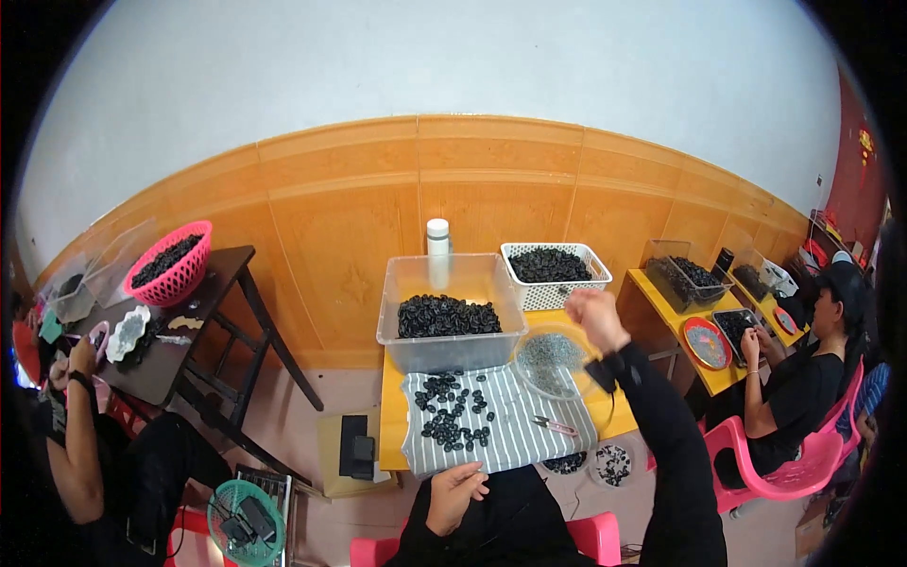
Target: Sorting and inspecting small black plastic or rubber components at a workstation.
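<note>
My left hand [455,497] is at the near edge of a grey-and-white striped cloth [515,425], thumb and fingers pressed together; anything between them is too small to make out. Raised above the right side of the table, my right hand [597,319] has its fingers closed, and what they hold is hidden. Just below it sits a round clear tray [584,387] of small grey bits. Several glossy black oval pieces [452,416] lie loose on the cloth. Small pink-handled snips [556,426] rest to the right of them.
Behind the cloth stand a clear plastic bin [453,354] of black pieces, a white basket [559,298] and a white bottle [437,241]. Bowls [612,465] sit low by the table's right side. Co-workers sit left and right [794,378]; a dark table [203,326] is at left.
</note>
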`<control>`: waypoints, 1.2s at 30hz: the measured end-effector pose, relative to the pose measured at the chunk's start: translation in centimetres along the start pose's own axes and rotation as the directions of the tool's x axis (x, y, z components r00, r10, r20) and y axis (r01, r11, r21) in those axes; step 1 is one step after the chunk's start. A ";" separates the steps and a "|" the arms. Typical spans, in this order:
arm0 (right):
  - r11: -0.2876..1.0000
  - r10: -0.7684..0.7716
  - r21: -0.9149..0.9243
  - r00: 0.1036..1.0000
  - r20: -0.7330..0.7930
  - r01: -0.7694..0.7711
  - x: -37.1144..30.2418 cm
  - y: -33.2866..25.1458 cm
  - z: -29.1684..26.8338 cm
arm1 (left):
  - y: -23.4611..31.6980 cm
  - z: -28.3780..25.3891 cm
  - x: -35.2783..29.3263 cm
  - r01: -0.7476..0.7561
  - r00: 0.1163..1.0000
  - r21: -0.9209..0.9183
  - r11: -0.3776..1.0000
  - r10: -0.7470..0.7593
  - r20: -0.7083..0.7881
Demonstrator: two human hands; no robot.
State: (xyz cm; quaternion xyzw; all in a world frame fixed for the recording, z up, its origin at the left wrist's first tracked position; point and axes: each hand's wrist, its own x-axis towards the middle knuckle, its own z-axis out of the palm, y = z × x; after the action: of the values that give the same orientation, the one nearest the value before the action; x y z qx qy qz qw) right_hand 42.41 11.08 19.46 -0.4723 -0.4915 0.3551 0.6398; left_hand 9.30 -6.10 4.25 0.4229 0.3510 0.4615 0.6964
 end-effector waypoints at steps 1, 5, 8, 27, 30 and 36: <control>0.997 0.065 0.038 0.996 -0.063 -0.063 1.9 -0.8 0.2 | 0.2 -0.2 0.1 0.001 1.000 -0.012 1.000 -0.001 0.007; 0.981 0.188 0.002 0.964 0.190 -0.192 -4.3 -1.5 3.7 | 0.9 -1.1 0.0 0.054 0.998 -0.020 0.998 -0.055 -0.022; 0.881 0.398 0.010 0.754 0.523 -0.472 -14.0 -5.2 8.9 | 0.0 -1.1 -0.1 0.106 0.991 -0.019 0.994 -0.107 -0.085; 0.758 -0.579 0.652 0.441 0.686 -0.020 -33.1 -23.6 11.0 | 2.7 3.2 -4.4 -0.044 0.988 0.164 0.985 0.018 0.155; 0.760 -0.582 0.650 0.450 0.677 0.006 -34.1 -24.4 10.7 | 2.9 3.5 -4.7 -0.044 0.982 0.221 0.974 0.002 0.190; 0.539 -0.751 0.807 0.572 0.331 0.241 -33.0 -22.9 12.2 | 1.2 2.6 -2.5 0.067 0.985 0.194 0.979 -0.096 0.143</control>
State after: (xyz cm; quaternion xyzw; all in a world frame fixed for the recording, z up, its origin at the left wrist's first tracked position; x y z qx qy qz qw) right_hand 21.70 -23.04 32.48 0.1292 -0.6317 0.4340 0.6292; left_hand 10.34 -8.87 6.67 0.5060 0.3561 0.3637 0.6964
